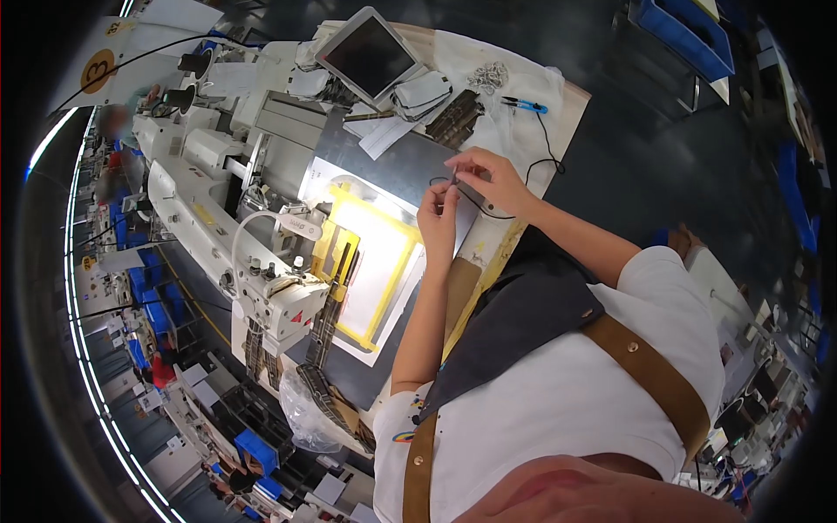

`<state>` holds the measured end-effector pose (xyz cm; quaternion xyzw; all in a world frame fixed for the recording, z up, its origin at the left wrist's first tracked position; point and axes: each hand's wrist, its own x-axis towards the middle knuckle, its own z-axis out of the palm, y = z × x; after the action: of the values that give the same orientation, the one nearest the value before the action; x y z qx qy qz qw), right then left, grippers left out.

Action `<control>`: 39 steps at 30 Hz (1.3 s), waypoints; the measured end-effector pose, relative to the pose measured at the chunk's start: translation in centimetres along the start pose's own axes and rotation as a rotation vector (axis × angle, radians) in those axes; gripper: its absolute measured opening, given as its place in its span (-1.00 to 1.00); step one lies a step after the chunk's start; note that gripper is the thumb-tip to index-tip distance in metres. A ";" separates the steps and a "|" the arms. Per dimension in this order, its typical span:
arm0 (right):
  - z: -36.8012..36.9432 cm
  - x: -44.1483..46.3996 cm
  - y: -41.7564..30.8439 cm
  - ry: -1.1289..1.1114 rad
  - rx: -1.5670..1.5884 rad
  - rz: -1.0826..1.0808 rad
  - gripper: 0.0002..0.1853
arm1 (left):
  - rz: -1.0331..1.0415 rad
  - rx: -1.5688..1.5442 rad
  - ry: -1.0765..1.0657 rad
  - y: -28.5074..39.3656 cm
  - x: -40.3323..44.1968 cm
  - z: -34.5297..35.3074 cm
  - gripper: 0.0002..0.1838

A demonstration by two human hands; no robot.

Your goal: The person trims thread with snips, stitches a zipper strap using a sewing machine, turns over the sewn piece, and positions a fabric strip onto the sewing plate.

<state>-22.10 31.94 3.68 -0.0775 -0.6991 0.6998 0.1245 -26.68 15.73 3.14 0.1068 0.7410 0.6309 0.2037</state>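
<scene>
My left hand (436, 214) is raised over the near side of the sewing table, thumb and fingers pinched together. Close against it, my right hand (490, 177) pinches too. Between the fingertips is a small dark piece (454, 175), too small to name. A black cord (482, 212) runs behind the hands to the blue-handled thread snips (527, 105) at the table's far right. To the left stands the white sewing machine (196, 213), its lamp lighting a white sheet with a yellow tape border (386, 316). A yellow template (336, 253) lies near the needle area.
Behind the hands are dark patterned strips (455, 120), a heap of chain (488, 78), grey fabric pieces (423, 92) and a tilted display screen (366, 57). More patterned strips (324, 392) and a clear plastic bag (307, 418) hang at the table's front left.
</scene>
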 end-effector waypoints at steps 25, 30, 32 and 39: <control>-13.1 7.7 -1.8 -0.142 -0.072 0.042 -0.82 | 0.236 0.314 0.307 7.0 6.8 11.2 -0.86; -13.3 7.7 -0.9 -0.233 -0.074 0.001 -0.84 | 0.189 0.325 0.253 7.1 6.4 10.5 -0.90; -13.3 7.6 -0.9 -0.242 -0.101 -0.052 -0.83 | 0.248 0.421 0.242 7.2 6.1 10.3 -0.92; -12.5 6.8 -0.3 -0.247 -0.116 -0.015 -0.87 | 0.293 0.546 0.308 8.1 5.1 10.2 -0.91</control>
<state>-25.05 45.85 4.28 0.0073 -0.7490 0.6614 0.0381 -27.55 28.39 8.94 0.1660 0.8814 0.4405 -0.0395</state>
